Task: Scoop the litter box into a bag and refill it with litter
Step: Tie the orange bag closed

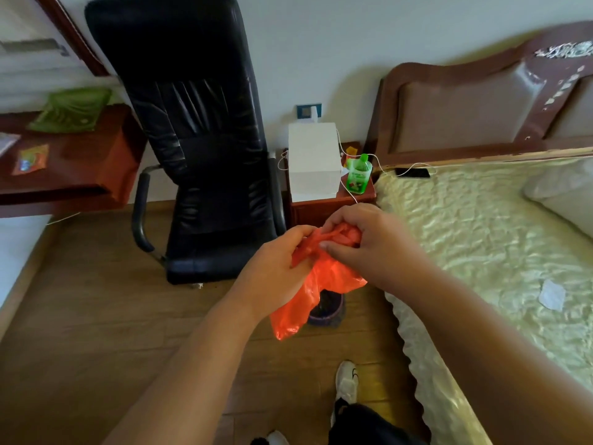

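Nearest to me were both forearms, reaching out over the wooden floor point(96, 316). Left hand point(276, 264) gripped the gathered top of the orange plastic bag point(308, 290), fingers curled round the bunched film. Right hand point(362, 242) pinched the same bunch from the right, thumb against the plastic. I held it at two points, presumably to work the mouth apart so it could take the scoopings. Bag body hung slack below my hands, over a small dark bin point(327, 311) on the floor beyond my feet. No litter box, scoop or litter supply was in view, so scooping looked not yet begun. Black office chair point(205, 149) stood far left; bed point(481, 236) ran along the right; a white box point(313, 162) sat on the nightstand point(324, 207) between them.
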